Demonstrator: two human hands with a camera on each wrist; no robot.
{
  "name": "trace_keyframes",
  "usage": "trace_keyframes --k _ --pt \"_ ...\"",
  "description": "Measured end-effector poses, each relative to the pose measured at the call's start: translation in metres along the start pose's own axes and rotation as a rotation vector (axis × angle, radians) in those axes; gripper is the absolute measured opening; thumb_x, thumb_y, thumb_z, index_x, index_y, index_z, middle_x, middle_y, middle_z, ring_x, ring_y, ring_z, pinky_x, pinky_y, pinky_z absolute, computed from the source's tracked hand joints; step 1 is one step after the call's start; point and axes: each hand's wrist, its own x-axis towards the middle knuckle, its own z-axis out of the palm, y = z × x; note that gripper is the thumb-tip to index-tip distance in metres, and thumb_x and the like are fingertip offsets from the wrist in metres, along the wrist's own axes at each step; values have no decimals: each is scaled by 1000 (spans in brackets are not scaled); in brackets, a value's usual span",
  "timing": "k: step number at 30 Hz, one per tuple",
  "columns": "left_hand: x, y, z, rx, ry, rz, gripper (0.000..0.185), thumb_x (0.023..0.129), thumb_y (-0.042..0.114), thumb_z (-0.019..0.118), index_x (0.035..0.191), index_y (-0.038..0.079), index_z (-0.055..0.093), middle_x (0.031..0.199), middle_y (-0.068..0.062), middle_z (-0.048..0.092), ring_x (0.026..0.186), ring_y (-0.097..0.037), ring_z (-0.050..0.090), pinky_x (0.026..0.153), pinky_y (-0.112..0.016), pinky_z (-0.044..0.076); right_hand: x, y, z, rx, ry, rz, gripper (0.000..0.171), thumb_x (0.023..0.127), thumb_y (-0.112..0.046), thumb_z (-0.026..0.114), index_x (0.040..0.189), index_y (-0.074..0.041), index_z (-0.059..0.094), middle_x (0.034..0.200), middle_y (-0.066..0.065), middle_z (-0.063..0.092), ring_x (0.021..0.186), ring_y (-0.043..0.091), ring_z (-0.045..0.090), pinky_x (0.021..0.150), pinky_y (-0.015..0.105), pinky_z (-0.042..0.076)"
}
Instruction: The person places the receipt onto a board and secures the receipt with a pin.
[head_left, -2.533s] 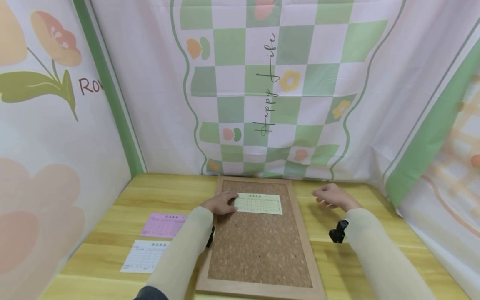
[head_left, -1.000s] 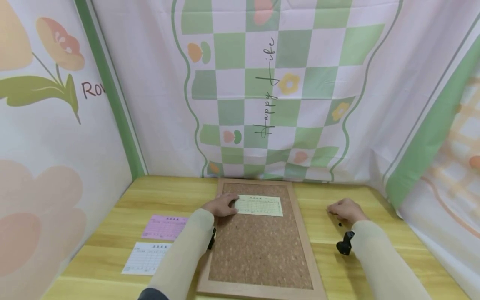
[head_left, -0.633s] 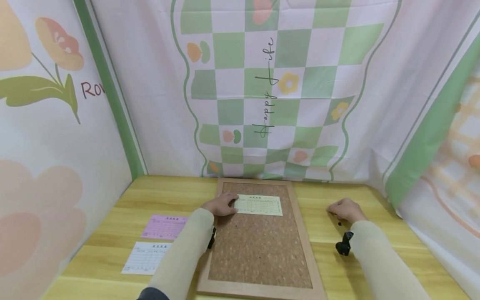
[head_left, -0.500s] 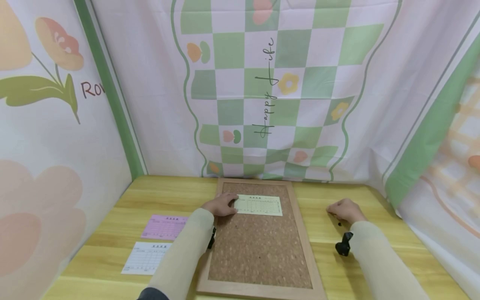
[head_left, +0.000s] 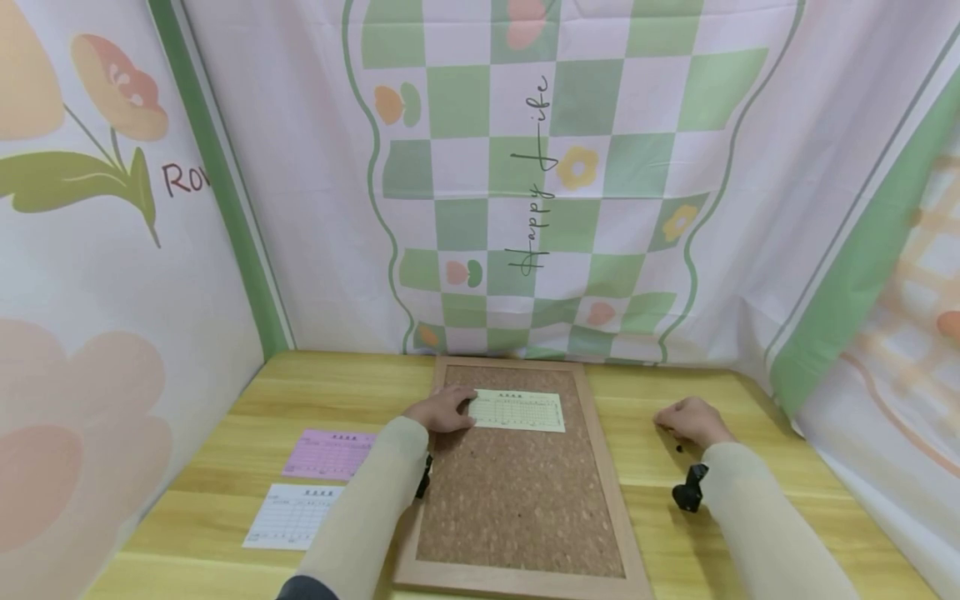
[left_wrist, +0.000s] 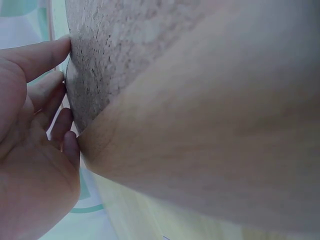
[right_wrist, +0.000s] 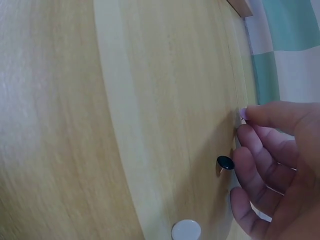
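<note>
Your left hand (head_left: 444, 410) lies flat, pressing the green slip (head_left: 519, 409) on the cork board (head_left: 517, 508). Your right hand (head_left: 692, 419) fingertips touch the table by a dark pin (right_wrist: 225, 163) (gripping nothing yet). Pinch its head gently.

The right hand (head_left: 692, 419), raised above the counter (head_left: 757, 433) with loosely curled fingers a couple of seconds back, has come down to the right and nearer, and now rests on the wood with its fingertips (right_wrist: 250, 116) touching it beside a dark pin (right_wrist: 225, 163).
</note>
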Motion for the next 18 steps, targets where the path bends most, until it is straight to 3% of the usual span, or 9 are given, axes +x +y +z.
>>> trace_keyframes --k 7,18 --pt "0 -1 1 -3 6 1 55 102 22 58 151 4 42 158 -16 33 149 -35 21 119 -50 16 0 0 2 44 -6 15 27 93 -27 63 84 -2 72 74 6 62 68 21 55 62 34 44" --pt "2 -1 1 -17 2 -5 54 102 22 59 151 5 42 159 -16 32 149 -36 20 120 -51 14 -1 -4 0 45 16 -14 34 93 -27 65 103 4 74 87 8 67 76 22 58 64 33 49"
